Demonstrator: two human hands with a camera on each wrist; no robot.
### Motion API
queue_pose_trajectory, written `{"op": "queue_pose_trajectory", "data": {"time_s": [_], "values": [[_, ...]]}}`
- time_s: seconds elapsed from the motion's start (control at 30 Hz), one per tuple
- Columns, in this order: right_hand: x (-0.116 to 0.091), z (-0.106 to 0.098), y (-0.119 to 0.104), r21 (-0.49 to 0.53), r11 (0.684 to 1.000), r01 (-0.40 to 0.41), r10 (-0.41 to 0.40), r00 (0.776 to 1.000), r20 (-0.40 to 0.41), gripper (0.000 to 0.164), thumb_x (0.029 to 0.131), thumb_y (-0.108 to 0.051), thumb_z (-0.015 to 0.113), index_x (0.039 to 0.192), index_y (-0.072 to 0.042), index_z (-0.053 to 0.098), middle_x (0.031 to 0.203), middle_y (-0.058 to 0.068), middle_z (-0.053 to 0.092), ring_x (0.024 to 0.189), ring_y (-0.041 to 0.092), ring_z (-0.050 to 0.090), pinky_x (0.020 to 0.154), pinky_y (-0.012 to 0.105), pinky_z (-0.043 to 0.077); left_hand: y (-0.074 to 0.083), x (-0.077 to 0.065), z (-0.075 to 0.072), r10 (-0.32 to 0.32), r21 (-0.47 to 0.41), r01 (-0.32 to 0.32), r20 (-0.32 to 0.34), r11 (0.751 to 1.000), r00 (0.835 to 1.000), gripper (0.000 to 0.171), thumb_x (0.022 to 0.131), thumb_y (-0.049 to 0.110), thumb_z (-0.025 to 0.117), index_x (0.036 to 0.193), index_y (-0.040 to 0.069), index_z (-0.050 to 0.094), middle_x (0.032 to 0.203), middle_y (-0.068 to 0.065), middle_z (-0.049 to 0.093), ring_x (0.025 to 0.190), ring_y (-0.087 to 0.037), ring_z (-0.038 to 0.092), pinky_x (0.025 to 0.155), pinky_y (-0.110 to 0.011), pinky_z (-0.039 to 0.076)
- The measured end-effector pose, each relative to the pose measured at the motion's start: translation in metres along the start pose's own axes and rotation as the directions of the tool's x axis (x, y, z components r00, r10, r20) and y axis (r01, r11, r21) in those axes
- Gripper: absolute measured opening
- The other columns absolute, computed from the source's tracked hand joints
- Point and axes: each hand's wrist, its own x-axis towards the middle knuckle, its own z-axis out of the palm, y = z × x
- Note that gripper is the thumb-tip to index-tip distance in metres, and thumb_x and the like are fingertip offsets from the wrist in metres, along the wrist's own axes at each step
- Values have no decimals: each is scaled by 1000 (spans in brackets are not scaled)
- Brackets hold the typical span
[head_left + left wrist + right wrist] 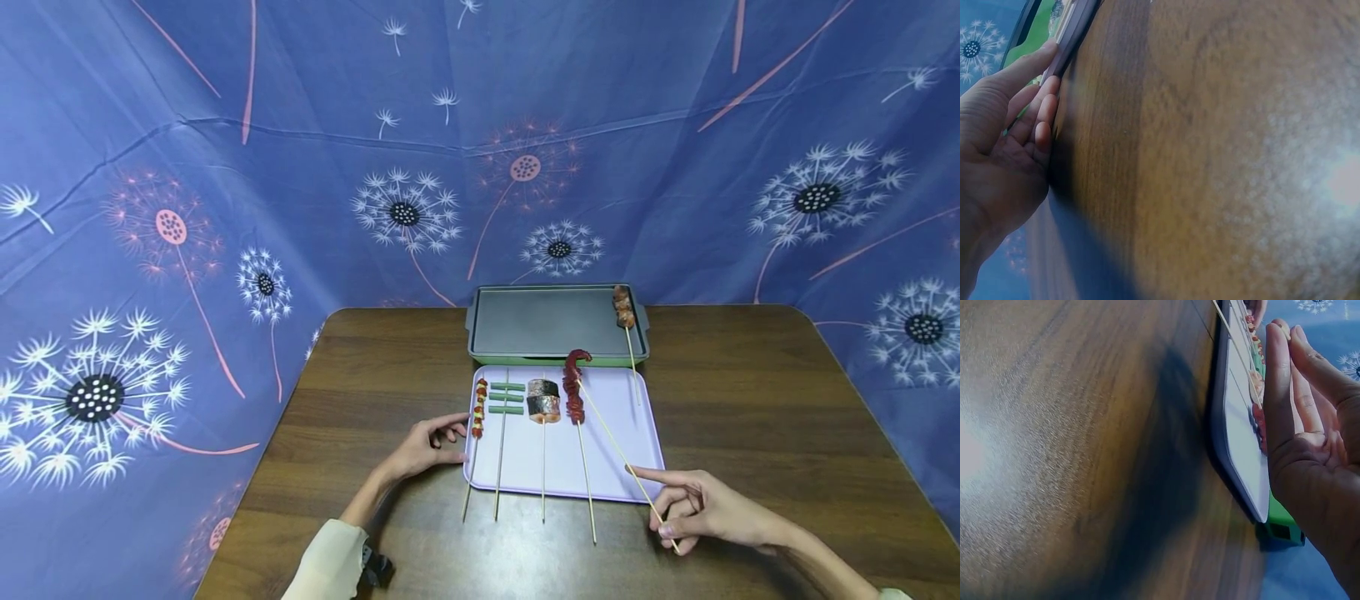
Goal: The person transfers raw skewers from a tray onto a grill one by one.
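My right hand (693,508) pinches the lower end of a bamboo skewer (618,450), its index finger stretched along the stick. This skewer slants up and left to dark red, curled meat (576,360) over the lilac tray (615,471). Another red meat skewer (574,408) lies there, overlapped by the held one. To its left are a skewer with dark-skinned chunks (543,408), a green bean skewer (507,398) and a red-and-yellow vegetable skewer (478,408). With relaxed fingers, my left hand (423,450) touches the tray's left rim.
Behind the tray stands a dark grill pan (551,321) with a green base. A browned meat skewer (623,308) lies at its right side, its stick reaching out over the tray. The wooden table (750,400) ends at a blue dandelion-print cloth (675,167).
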Motion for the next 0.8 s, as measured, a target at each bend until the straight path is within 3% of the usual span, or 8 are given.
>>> {"op": "queue_pose_trajectory", "data": {"time_s": [0.4, 0.7, 0.8], "values": [[10, -12, -17, -3, 1000, 17, -17, 999, -40, 74, 96, 17, 51, 160, 3, 18, 113, 7, 70, 96, 17, 75, 72, 49, 61, -1, 2, 2, 17, -6, -17, -3, 1000, 1000, 66, 80, 8, 85, 141, 2, 59, 114, -19, 70, 91, -14, 59, 73, -22, 39], [27, -24, -26, -51, 998, 31, -37, 992, -117, 73, 96, 16, 53, 161, -2, 25, 112, 4, 73, 91, 14, 75, 71, 43, 62, -8, 2, 1, 44, -32, -45, -14, 998, 999, 65, 80, 6, 85, 139, 0, 60, 113, -22, 70, 91, -28, 58, 71, -23, 39], [31, -27, -28, -65, 998, 11, -21, 987, -156, 74, 95, 15, 55, 161, -8, 30, 111, 3, 73, 93, 12, 75, 72, 40, 62, -9, 3, 2, 55, -35, -56, -12, 998, 998, 65, 80, 5, 85, 139, -1, 60, 112, -23, 70, 91, -29, 58, 71, -24, 39]]}}
